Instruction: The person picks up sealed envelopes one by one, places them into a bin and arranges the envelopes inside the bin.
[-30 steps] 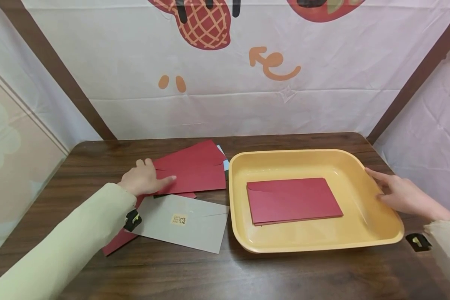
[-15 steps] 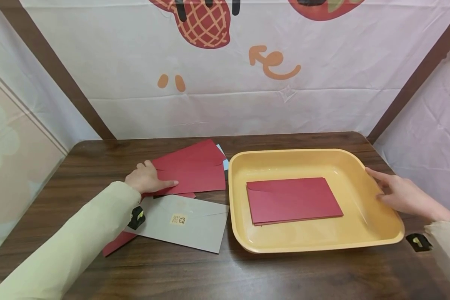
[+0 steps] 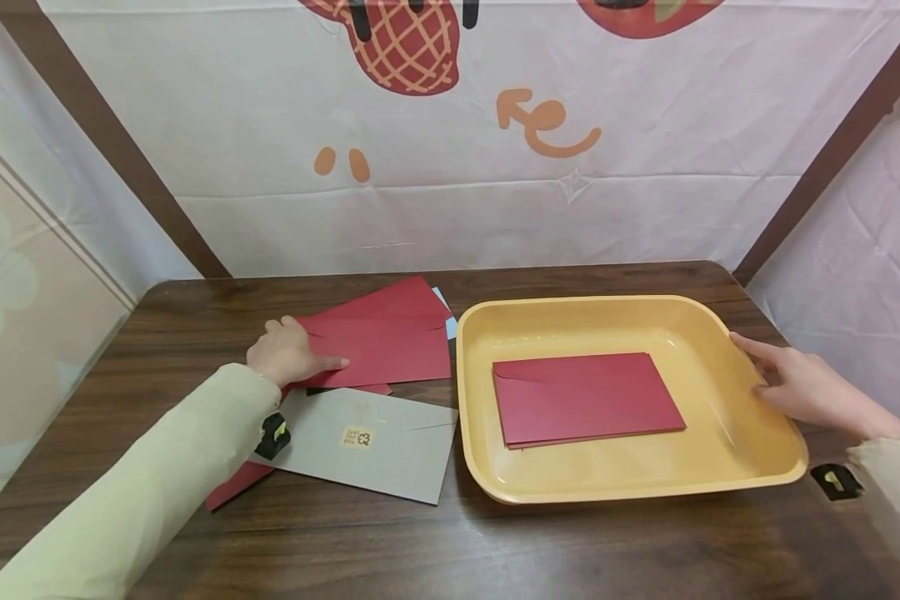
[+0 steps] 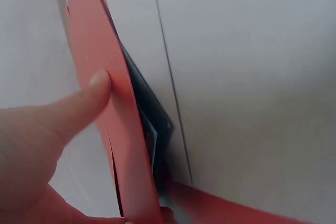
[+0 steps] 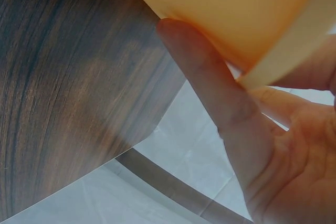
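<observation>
My left hand [image 3: 281,354] grips the left end of a red envelope [image 3: 390,337] in the head view, with the thumb lying on its upper face. Close up in the left wrist view, that red envelope [image 4: 107,77] stands edge-on, and a dark envelope [image 4: 152,103] shows behind it. A grey envelope [image 3: 405,450] with a small sticker lies nearer, partly over another red envelope [image 3: 236,487]. My right hand [image 3: 802,383] holds the right rim of a yellow tray [image 3: 645,492], thumb and fingers on either side of its wall. A small stack of red envelopes [image 3: 588,400] lies in the tray.
A pale blue corner [image 3: 451,325] peeks out behind the red envelope, beside the tray's left wall. All this is on a dark wooden table [image 3: 390,550]. A printed white cloth [image 3: 450,225] hangs along the table's back edge.
My left hand has shifted slightly to the right, then a touch back, staying at the red envelope's left end. The right hand, tray and stack look the same.
</observation>
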A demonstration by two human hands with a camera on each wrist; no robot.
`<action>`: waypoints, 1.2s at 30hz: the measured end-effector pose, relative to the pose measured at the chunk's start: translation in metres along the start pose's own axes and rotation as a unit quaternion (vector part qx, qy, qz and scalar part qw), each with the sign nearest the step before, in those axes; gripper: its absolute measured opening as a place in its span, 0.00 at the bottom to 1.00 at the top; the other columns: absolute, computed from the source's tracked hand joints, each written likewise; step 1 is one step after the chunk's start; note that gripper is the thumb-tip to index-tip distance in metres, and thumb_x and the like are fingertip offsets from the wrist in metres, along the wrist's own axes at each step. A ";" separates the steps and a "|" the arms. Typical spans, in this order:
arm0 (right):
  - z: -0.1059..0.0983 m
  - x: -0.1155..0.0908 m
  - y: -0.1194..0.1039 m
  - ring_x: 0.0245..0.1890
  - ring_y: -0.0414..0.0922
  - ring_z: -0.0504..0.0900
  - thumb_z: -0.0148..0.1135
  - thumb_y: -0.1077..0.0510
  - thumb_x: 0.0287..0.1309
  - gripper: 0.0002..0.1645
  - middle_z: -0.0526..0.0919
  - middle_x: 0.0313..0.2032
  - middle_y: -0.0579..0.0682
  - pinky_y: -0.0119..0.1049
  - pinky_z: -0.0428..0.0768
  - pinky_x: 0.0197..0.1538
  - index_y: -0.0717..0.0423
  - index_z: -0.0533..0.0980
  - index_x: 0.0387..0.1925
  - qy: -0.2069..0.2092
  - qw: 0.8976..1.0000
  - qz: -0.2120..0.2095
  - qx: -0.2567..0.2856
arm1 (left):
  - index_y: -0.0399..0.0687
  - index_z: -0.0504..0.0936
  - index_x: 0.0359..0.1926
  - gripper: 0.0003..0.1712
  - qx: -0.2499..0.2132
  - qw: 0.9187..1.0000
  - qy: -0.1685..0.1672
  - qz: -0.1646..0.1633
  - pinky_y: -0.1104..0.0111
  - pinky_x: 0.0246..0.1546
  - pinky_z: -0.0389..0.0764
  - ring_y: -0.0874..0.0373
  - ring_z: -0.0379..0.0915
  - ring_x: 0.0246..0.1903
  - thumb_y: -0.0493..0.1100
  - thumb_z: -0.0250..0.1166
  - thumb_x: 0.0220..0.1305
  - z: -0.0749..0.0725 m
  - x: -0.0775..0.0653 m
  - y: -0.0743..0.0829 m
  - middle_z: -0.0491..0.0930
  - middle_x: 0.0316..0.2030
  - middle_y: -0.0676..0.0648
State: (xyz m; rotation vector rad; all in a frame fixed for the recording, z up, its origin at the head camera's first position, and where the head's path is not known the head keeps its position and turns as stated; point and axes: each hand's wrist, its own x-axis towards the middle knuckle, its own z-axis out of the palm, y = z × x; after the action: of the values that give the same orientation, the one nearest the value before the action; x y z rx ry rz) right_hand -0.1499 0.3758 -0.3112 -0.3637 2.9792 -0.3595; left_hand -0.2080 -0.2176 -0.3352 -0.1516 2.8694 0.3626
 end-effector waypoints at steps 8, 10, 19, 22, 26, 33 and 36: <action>-0.003 0.001 -0.003 0.23 0.42 0.70 0.60 0.66 0.48 0.43 0.81 0.33 0.57 0.34 0.67 0.27 0.72 0.58 0.66 -0.013 1.000 0.019 0.005 | 0.21 0.57 0.53 0.43 -0.056 0.998 0.031 -0.008 0.51 0.36 0.75 0.35 0.71 0.42 0.52 0.67 0.56 -0.012 -0.001 -0.002 0.69 0.44 0.26; -0.003 0.001 -0.003 0.22 0.42 0.69 0.60 0.66 0.48 0.43 0.80 0.32 0.57 0.35 0.67 0.27 0.73 0.57 0.66 -0.015 1.000 0.021 0.005 | 0.20 0.55 0.55 0.41 -0.069 0.997 0.036 -0.011 0.51 0.36 0.75 0.35 0.72 0.41 0.49 0.66 0.58 -0.016 -0.002 -0.003 0.71 0.44 0.25; -0.002 0.001 -0.001 0.23 0.41 0.70 0.61 0.66 0.47 0.42 0.82 0.32 0.55 0.33 0.67 0.26 0.73 0.59 0.66 -0.007 1.000 0.010 0.004 | 0.20 0.50 0.61 0.32 -0.139 0.989 0.051 -0.008 0.61 0.31 0.71 0.41 0.69 0.35 0.44 0.45 0.70 -0.027 -0.005 -0.006 0.71 0.39 0.27; -0.002 0.001 -0.001 0.23 0.42 0.70 0.60 0.66 0.48 0.43 0.82 0.33 0.58 0.34 0.67 0.27 0.73 0.57 0.66 -0.014 1.000 0.018 0.008 | 0.23 0.52 0.61 0.28 -0.176 0.982 0.063 -0.007 0.62 0.33 0.70 0.42 0.69 0.37 0.43 0.39 0.69 -0.027 -0.007 -0.006 0.71 0.40 0.28; -0.002 0.001 -0.001 0.23 0.42 0.71 0.60 0.66 0.48 0.43 0.82 0.33 0.58 0.34 0.67 0.27 0.73 0.58 0.66 -0.015 1.000 0.020 0.007 | 0.25 0.52 0.61 0.27 -0.213 0.973 0.084 -0.009 0.63 0.33 0.68 0.43 0.68 0.37 0.41 0.37 0.67 -0.027 -0.011 -0.006 0.70 0.40 0.31; 0.000 0.000 0.000 0.23 0.41 0.69 0.61 0.66 0.48 0.42 0.81 0.33 0.56 0.33 0.66 0.26 0.73 0.59 0.66 -0.007 1.000 0.006 0.005 | 0.28 0.48 0.64 0.29 -0.255 0.962 0.096 -0.024 0.65 0.32 0.68 0.43 0.68 0.40 0.39 0.38 0.66 -0.029 -0.015 -0.008 0.69 0.43 0.32; 0.000 -0.001 -0.001 0.22 0.40 0.68 0.61 0.66 0.48 0.42 0.80 0.33 0.55 0.33 0.66 0.26 0.72 0.60 0.66 -0.004 1.000 0.003 0.007 | 0.29 0.48 0.65 0.29 -0.276 0.954 0.108 -0.033 0.64 0.34 0.68 0.42 0.67 0.44 0.38 0.38 0.66 -0.033 -0.017 -0.009 0.68 0.47 0.30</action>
State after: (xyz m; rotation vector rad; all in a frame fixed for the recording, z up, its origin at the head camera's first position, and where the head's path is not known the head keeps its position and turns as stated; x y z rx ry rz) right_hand -0.1490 0.3754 -0.3111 -0.3546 2.9677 -0.3758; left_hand -0.1974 -0.2339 -0.3022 -0.4056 2.8768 1.1951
